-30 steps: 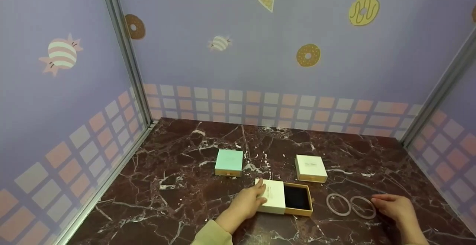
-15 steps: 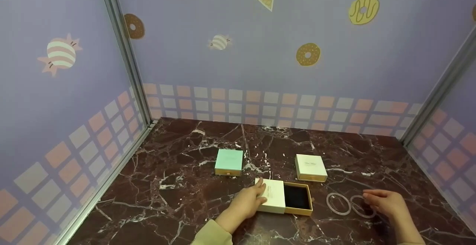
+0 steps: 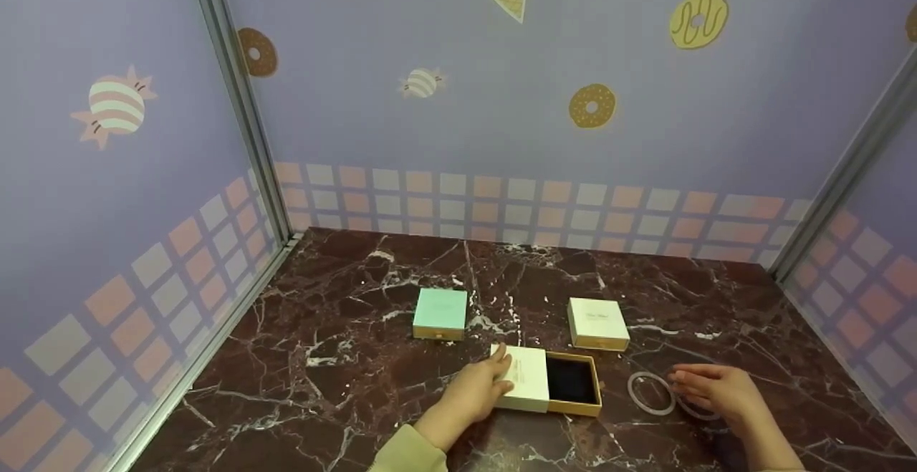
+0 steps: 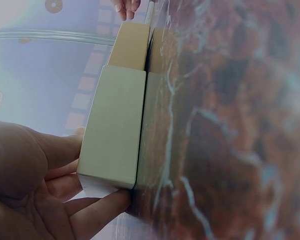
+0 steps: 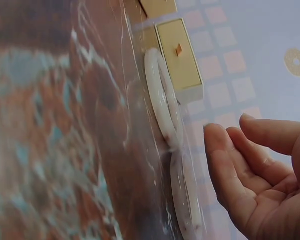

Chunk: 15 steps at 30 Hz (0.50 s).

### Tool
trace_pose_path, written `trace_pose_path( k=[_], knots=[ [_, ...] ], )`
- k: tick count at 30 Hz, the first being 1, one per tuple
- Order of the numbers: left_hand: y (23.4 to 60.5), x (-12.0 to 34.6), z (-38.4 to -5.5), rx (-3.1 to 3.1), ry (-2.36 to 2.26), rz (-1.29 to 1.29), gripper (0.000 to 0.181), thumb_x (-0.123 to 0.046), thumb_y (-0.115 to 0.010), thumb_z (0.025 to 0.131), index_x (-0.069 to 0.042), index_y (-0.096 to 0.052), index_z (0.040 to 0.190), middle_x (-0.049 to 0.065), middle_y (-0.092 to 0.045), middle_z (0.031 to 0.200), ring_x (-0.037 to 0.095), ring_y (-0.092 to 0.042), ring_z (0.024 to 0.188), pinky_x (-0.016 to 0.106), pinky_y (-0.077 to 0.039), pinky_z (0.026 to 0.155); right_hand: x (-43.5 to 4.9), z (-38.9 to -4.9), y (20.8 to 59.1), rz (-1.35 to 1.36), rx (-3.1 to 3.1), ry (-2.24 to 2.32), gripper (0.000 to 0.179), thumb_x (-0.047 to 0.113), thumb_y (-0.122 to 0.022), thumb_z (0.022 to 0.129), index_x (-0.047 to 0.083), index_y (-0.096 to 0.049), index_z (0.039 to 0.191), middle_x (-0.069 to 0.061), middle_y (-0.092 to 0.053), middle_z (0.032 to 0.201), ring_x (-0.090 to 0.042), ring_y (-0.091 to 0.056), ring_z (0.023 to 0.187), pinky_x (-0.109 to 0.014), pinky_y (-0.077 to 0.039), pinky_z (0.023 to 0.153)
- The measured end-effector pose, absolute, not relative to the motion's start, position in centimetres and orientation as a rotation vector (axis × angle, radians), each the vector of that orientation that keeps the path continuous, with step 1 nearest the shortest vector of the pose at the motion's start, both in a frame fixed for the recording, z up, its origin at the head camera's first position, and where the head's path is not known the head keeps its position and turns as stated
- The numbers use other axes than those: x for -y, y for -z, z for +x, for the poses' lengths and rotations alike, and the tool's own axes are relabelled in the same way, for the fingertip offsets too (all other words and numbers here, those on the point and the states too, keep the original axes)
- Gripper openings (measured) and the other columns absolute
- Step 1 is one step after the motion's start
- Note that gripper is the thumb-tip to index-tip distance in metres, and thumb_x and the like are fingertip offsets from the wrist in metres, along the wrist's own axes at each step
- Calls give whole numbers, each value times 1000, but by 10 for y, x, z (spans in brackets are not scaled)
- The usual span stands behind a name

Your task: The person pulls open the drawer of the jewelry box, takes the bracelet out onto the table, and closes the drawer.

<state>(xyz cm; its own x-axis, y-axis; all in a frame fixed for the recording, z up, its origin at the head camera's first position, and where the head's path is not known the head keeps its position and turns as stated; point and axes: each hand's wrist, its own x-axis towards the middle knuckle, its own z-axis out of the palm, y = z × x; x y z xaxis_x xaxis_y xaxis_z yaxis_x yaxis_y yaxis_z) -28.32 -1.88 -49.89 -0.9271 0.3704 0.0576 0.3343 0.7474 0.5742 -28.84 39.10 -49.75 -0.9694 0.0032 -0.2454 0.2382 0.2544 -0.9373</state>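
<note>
A cream drawer-style jewelry box (image 3: 526, 379) lies on the marbled table, its yellow drawer (image 3: 573, 384) with a black lining pulled out to the right. My left hand (image 3: 473, 389) grips the sleeve's left end, thumb on one side and fingers round the end, as the left wrist view shows (image 4: 54, 185). To the right, two pale bangles lie flat side by side: the left bangle (image 3: 651, 393) in plain sight, the right bangle (image 5: 185, 195) partly covered in the head view. Over that right bangle hovers my right hand (image 3: 720, 393), fingers slightly bent, nothing between thumb and fingers.
Behind the opened box stand a closed mint-green box (image 3: 440, 313) on the left and a closed cream box (image 3: 599, 323) on the right. Purple patterned panels (image 3: 487, 135) enclose the table (image 3: 344, 400) at the back and both sides.
My right hand has moved left, from beside the right bangle to above it, close to the left one. My left hand keeps its grip on the box, and the bangles stay put.
</note>
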Motion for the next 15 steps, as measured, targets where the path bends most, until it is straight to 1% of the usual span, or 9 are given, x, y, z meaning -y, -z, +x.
trace_pose_path(
  k=[2,6,13,15],
  knots=[
    [499,19,-283,-2887,-922,583,55,-25,-67,98,-6,-55,148,11,-41,163,41,-58,134,51,-50,113,-388,-289,498,219,-2304,1801,48,14,-70,99,-18,-58,133,-13,-79,113,-14,-78,95,-29,-65,85],
    [499,19,-283,-2886,-921,581,55,-24,-67,98,-6,-55,149,11,-41,163,41,-58,135,51,-49,114,-383,-290,498,176,-2251,1823,51,15,-71,99,-18,-57,134,-10,-79,114,-13,-78,95,-26,-65,84],
    [501,19,-284,-2856,-960,593,55,-22,-67,99,-3,-54,149,14,-41,163,41,-56,136,51,-49,113,-373,-289,497,154,-2163,1860,44,18,-71,99,-10,-64,132,2,-80,106,-10,-78,92,-19,-63,81],
    [501,19,-284,-2863,-948,598,55,-22,-67,99,-4,-54,149,14,-41,163,41,-56,136,51,-49,114,-372,-290,497,143,-2134,1874,42,17,-71,99,-9,-65,131,1,-80,107,-11,-78,93,-19,-62,81]
  ],
)
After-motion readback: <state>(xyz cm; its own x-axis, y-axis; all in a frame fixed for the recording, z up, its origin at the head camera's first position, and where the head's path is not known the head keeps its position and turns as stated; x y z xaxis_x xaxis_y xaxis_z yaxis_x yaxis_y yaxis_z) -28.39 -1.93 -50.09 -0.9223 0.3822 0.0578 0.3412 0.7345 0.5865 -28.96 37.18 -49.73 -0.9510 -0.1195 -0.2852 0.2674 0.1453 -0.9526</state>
